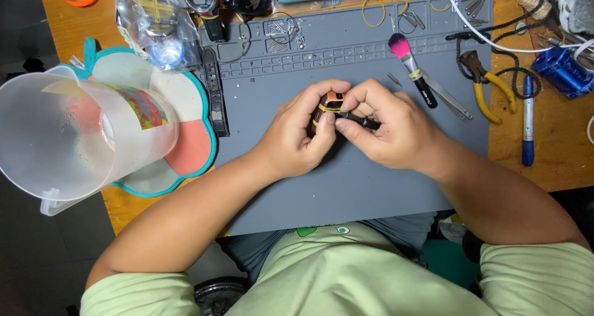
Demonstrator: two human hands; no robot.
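Small copper-brown object (pixel 333 100) mostly hidden by fingers (pixel 322 127); dark tool (pixel 365 123) tip covered; jug (pixel 74 136) cut by left edge

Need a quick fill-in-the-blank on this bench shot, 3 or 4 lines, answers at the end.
1. Both hands hold a small copper-coloured watch over the grey ____.
2. The brush on the mat has ____ bristles.
3. The pliers have ____ handles.
4. The clear jug sits by the person's ____ arm.

Missing words: mat; pink; yellow; left
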